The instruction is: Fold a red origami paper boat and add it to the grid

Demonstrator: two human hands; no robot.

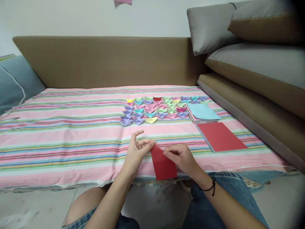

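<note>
While the left hand point(137, 149) pinches a red sheet point(164, 165) by its far left corner, the right hand's point(183, 158) fingers grip its right side; the sheet is at the near edge of the striped cloth point(71, 136); folded paper boats point(150, 110) lie in rows farther off; 2 paper stacks point(221, 137) lie to the right.

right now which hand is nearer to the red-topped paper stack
Right. The right hand is left of the red-topped paper stack, apart from it; the left hand is farther left, holding the red sheet.

Left hand point(137, 150) pinching, right hand point(183, 158) curled
</note>
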